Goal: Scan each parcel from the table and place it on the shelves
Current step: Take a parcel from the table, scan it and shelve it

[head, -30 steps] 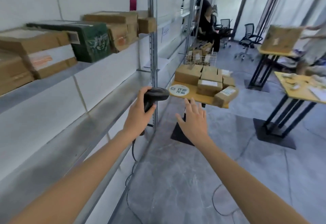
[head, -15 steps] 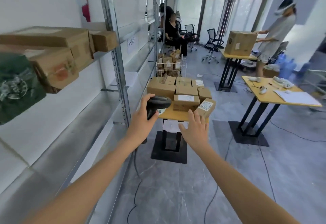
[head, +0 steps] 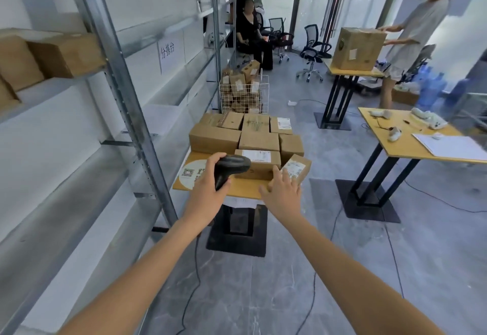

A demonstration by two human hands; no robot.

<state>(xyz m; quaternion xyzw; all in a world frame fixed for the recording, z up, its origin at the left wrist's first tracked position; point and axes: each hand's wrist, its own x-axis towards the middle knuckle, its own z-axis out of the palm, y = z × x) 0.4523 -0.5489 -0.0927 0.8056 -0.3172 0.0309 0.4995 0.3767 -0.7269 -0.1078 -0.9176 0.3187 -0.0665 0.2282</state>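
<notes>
Several brown cardboard parcels (head: pixel 259 141) are piled on a small wooden table (head: pixel 243 189) ahead of me. My left hand (head: pixel 208 195) grips a black barcode scanner (head: pixel 229 167), its head pointing at the front parcel with a white label (head: pixel 257 162). My right hand (head: pixel 283 193) is spread, fingers apart, in front of a small tilted labelled parcel (head: pixel 296 170) at the table's front right corner; it holds nothing. Metal shelves (head: pixel 79 160) run along the left wall, with parcels (head: pixel 66 54) on an upper level.
A wire basket of parcels (head: pixel 243 92) stands behind the table. Two more tables (head: pixel 411 145) are on the right, with a person handling a large box (head: pixel 357 48). Another person sits by office chairs (head: pixel 315 51) at the back. Cables trail across the grey floor (head: pixel 263 295).
I have turned from the shelves and moved closer to the parcel table. Both hands have come forward; the right hand now reaches the small parcel at the front corner.
</notes>
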